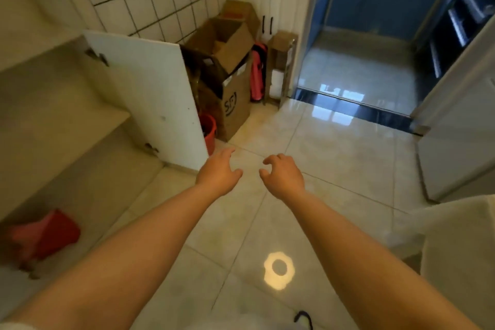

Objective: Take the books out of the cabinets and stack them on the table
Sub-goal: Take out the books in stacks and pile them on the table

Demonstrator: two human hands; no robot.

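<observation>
Head view: left hand [218, 171] and right hand [284, 174] extend side by side over the tiled floor [334, 169], fingers loosely curled and spread, holding nothing. Open cabinet [67, 126] lies at 9 o'clock, its white door [150, 94] swung outward. No book can be made out; a blurred red object [44, 233] sits at 8 o'clock on the cabinet bottom. Cardboard boxes [230, 72] stand at 12 o'clock.

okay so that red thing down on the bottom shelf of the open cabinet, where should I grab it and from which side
Judging from a blurry view, take the red thing by its raised upper right edge, reaching in from the cabinet's open front with the left hand, the nearer one. It lies tilted, that corner lifted off the shelf. Both hands are empty.
</observation>
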